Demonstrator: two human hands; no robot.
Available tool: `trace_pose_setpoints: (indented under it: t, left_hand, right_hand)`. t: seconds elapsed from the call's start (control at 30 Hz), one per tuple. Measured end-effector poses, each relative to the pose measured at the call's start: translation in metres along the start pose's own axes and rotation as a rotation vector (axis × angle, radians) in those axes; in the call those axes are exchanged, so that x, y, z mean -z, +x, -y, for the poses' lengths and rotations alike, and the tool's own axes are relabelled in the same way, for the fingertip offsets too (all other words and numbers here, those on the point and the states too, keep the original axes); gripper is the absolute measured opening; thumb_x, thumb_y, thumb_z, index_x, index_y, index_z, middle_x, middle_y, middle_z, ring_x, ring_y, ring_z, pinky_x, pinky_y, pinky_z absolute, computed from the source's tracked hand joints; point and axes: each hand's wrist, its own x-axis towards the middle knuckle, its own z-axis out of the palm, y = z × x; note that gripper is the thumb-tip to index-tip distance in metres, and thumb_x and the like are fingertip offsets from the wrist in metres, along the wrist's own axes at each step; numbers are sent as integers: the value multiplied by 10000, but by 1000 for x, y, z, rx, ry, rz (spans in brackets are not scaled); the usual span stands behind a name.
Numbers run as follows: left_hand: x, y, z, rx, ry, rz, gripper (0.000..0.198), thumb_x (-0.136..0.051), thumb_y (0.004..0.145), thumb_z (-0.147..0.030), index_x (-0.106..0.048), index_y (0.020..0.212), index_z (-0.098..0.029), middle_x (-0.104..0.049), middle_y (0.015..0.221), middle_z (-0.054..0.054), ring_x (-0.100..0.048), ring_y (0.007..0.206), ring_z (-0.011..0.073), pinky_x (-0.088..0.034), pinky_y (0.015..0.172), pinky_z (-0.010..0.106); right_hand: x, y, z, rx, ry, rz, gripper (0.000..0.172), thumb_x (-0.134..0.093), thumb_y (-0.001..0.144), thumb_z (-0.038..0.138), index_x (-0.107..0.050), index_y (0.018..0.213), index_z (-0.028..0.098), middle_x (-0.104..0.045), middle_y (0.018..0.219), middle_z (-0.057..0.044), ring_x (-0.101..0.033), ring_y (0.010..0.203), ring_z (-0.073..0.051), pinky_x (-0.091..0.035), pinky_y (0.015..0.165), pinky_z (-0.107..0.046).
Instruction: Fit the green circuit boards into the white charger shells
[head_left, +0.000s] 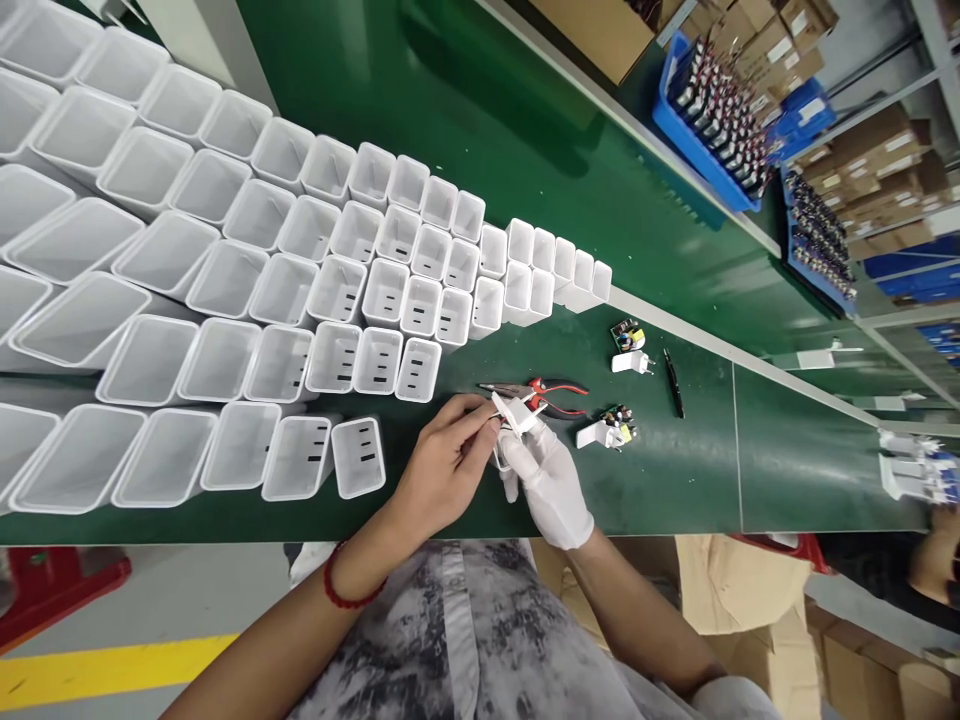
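My left hand (450, 465), bare with a red bracelet at the wrist, is closed in a pinch at the left side of a small white plastic piece (517, 412). From the other side, my right hand (553, 485), in a white glove, grips the same piece. Something thin and dark shows near my left fingertips, too small to name. Just beyond both hands lie long-nose pliers (564, 384) with red and black handles. To their right are two white plug housings, one nearer (598, 434) and one farther (631, 362), each beside a small circuit board with components.
Rows of open white plastic housings (281, 290) fill the left of the green workbench (660, 490). A black pen (673, 383) lies right of the plug parts. Blue trays (705, 130) of components stand behind the ledge. Another person's arm (934, 555) is at far right.
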Motion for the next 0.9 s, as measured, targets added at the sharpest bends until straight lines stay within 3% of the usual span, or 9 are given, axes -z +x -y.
trace_pose_setpoints:
  t: [0.23,0.33,0.4,0.5,0.6,0.67,0.77,0.9]
  left_hand:
    - [-1,-2,0,12,51,-11,266,-485,987,-293,-690,1138,-217,-648,1133,64,-635,1050,174,-507,908,276]
    - [-1,-3,-1,13,73,0,283,-463,997,-307,-678,1152,-207,-642,1137,71,-625,1067,175,-497,946,294]
    - [-1,-4,-4,9,90,12,293,-447,1002,-312,-678,1147,-206,-643,1129,73,-626,1056,173,-502,948,299]
    - [-1,-7,-14,-15,124,50,302,-440,1004,-306,-670,1177,-217,-640,1162,79,-628,1088,182,-512,963,311]
    - [-1,-13,-32,-70,138,26,331,-465,993,-278,-607,1290,-236,-605,1252,94,-637,1098,185,-527,956,302]
    - [0,-17,-44,-135,124,-21,378,-470,987,-244,-543,1358,-262,-586,1269,97,-668,969,155,-562,854,265]
    - [2,-21,-54,-214,169,-14,371,-504,963,-202,-570,1316,-297,-612,1219,71,-680,857,123,-575,754,212]
    - [2,-18,-39,-274,313,43,269,-587,921,-223,-664,1170,-288,-682,1143,34,-712,962,144,-582,817,173]
  right_hand:
    - [20,-5,-8,30,150,111,590,-541,913,497,-474,1391,157,-619,723,-9,-555,532,-139,-496,517,-289]
    - [22,-6,-8,258,-227,56,642,-648,846,391,-446,1435,236,-654,1063,-86,-645,789,-201,-562,731,-373]
    - [18,-3,-9,416,-504,49,732,-727,764,333,-448,1438,277,-552,1334,-119,-624,1071,-278,-537,921,-443]
    - [14,5,-8,498,-629,59,687,-709,763,315,-482,1411,269,-540,1390,-125,-575,1208,-321,-470,1041,-489]
    - [28,13,5,443,-382,26,538,-699,777,336,-579,1295,255,-669,1171,-94,-660,1015,-277,-552,892,-423]
    - [47,19,24,352,-78,-15,537,-703,771,383,-576,1271,231,-697,913,-50,-646,683,-198,-555,606,-327]
    - [82,33,59,274,329,-53,544,-607,790,442,-539,1271,196,-622,700,16,-379,377,-97,-318,332,-241]
    - [115,48,88,267,517,-13,512,-485,795,427,-530,1252,200,-607,726,26,-247,323,-74,-178,277,-237]
